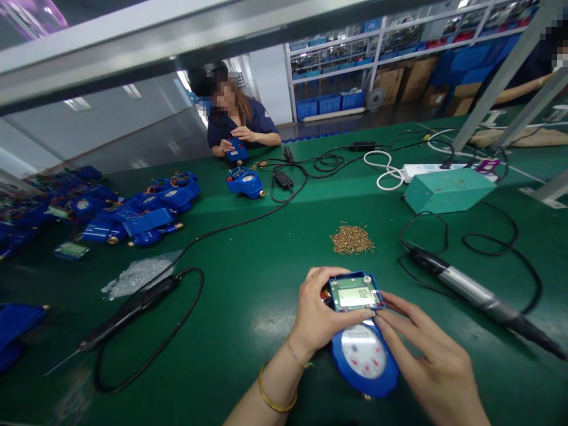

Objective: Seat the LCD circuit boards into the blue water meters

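A blue water meter (393, 378) lies at the lower middle right, its round dial with red pointers facing up. At its far end, a box holds a green circuit board with a lit display (352, 297) that appears to read 0.2. My left hand (316, 310) grips this box from the left, its thumb along the near edge of the board. On the right, my right hand (426, 349) presses its fingertips to the box's near right corner. A pile of small brass-coloured screws (352, 239) lies beyond the meter.
One electric screwdriver (474, 293) lies at right, another (133, 305) at left beside a bag of clear parts (144, 275). Several blue meters (148, 222) crowd the left. A teal box (448, 190) stands behind. Cables cross the green table. Opposite, a co-worker (244, 121) handles a meter.
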The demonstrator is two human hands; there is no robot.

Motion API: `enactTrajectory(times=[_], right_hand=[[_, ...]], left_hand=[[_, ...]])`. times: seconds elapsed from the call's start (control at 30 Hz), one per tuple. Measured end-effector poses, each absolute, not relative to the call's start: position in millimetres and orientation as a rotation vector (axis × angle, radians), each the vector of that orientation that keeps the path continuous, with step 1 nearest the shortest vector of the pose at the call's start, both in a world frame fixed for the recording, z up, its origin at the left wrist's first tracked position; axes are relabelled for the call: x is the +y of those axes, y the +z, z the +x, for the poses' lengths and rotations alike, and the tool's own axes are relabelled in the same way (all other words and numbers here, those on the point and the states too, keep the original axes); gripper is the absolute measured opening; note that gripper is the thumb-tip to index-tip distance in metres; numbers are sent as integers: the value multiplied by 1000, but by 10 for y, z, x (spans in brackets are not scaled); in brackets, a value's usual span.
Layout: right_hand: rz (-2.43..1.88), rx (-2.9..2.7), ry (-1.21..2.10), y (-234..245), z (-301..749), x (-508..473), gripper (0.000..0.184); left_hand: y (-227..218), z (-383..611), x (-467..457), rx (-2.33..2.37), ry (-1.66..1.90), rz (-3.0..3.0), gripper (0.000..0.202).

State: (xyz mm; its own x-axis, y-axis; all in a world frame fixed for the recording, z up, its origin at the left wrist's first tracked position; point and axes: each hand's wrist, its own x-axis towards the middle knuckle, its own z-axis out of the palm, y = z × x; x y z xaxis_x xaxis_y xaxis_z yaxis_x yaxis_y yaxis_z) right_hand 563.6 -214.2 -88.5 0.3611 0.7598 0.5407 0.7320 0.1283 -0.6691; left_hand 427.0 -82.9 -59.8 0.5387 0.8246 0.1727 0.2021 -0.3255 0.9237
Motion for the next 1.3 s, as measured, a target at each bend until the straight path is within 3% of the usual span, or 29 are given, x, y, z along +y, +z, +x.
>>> enactTrajectory(times=[0.27, 0.4, 0.67, 0.8, 1.0, 1.3], right_hand=[[-1726, -1029, 595, -721, 5783, -1979, 29], [-1804, -1158, 841, -585, 5950, -1840, 36], [-1620, -1562, 1301, -360, 6242, -1437, 21], [-1676, -1635, 1317, -265, 6263, -1347, 14], [-1869, -1696, 1177, -196, 6208, -1307, 26], [-1948, -1804, 791, -276, 6099, -1392, 18]], left_hand=[[-586, 4299, -825, 860, 793, 1763, 53], [-645, 4276, -804, 842, 769, 1655, 55], [-645, 4298, -770, 827, 789, 1597, 54], [-672, 4295, -759, 824, 788, 1610, 55], [-701, 4298, -747, 809, 789, 1636, 52], [-670, 4299, -725, 783, 800, 1596, 50]])
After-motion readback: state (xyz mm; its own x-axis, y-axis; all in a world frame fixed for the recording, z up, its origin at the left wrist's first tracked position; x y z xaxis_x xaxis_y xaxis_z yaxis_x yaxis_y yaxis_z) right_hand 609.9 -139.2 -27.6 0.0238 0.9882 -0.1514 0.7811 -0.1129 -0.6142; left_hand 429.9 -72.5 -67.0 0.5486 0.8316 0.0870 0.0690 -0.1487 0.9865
